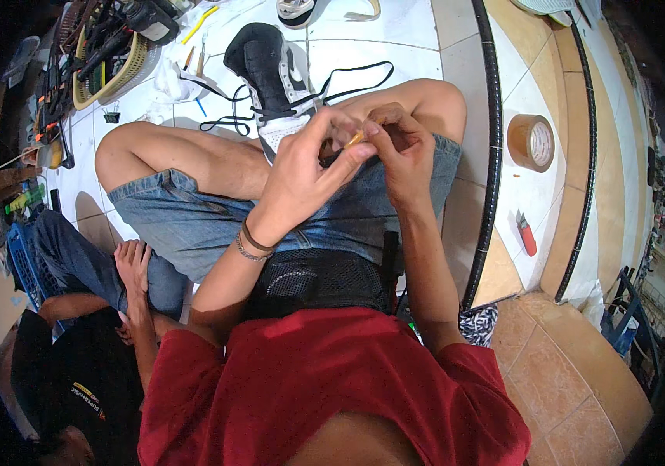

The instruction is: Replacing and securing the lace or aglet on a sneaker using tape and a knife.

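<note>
My left hand (313, 159) and my right hand (402, 147) meet above my crossed legs. Between their pinched fingertips is a small, narrow amber-yellow thing (357, 139), too small and covered to name. Both thumbs press close to it, and my right fingers curl in behind. Just beyond my left hand stands a black and white sneaker (269, 81), toe partly hidden by that hand. Its long black laces (359, 71) hang loose to both sides on the white tiles.
A yellow basket (107, 92) of tools stands far left, a white cloth (173, 84) beside it. Another shoe (296, 11) lies at the far edge. On the right step are a tape roll (531, 143) and a red cutter (527, 235). A person in black (76, 365) sits at left.
</note>
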Demonstrator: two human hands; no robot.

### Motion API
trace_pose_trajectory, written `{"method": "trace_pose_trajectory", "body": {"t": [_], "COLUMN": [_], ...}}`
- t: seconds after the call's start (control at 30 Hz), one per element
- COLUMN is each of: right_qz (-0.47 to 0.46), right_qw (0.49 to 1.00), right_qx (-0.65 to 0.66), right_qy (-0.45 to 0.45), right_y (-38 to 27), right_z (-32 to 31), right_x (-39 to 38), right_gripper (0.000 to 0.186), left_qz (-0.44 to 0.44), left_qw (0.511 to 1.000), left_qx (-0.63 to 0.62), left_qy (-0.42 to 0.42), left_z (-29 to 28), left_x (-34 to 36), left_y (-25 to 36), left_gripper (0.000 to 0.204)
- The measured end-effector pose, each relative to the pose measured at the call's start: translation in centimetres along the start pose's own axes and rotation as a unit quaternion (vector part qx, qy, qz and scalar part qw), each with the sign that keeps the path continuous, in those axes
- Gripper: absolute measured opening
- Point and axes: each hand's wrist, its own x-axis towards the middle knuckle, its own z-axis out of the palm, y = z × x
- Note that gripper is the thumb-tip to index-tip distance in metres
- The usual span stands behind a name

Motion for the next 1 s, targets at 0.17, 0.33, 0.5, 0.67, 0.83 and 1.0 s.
{"method": "trace_pose_trajectory", "body": {"t": [0.17, 0.33, 0.5, 0.67, 0.83, 1.0], "right_qz": [0.045, 0.021, -0.02, 0.076, -0.024, -0.026], "right_qw": [0.999, 0.999, 0.999, 0.991, 0.998, 0.999], "right_qx": [0.01, 0.02, -0.005, 0.087, -0.026, -0.005], "right_qy": [0.004, 0.045, 0.029, 0.063, 0.06, 0.03], "right_y": [-0.3, 0.2, 0.9, 1.0, 0.7, 0.4], "right_z": [0.7, 1.1, 0.4, 0.5, 0.2, 0.1], "right_x": [-0.6, -1.0, -1.4, -1.2, -0.8, -0.9], "right_gripper": [0.011, 0.012, 0.013, 0.014, 0.012, 0.011], "left_qz": [0.077, 0.123, 0.09, -0.112, -0.086, 0.012], "left_qw": [0.995, 0.987, 0.995, 0.965, 0.982, 0.995], "left_qx": [0.057, 0.098, 0.01, -0.21, -0.102, -0.039], "left_qy": [-0.029, -0.04, -0.045, -0.112, -0.137, -0.089], "left_z": [-1.2, -1.0, -0.8, -0.4, 0.1, 0.1], "left_x": [0.3, 0.4, 0.2, -0.5, -0.8, -0.3], "left_y": [-1.2, -0.6, -0.7, -1.1, -1.2, -0.5], "left_gripper": [0.022, 0.009, 0.011, 0.016, 0.021, 0.014]}}
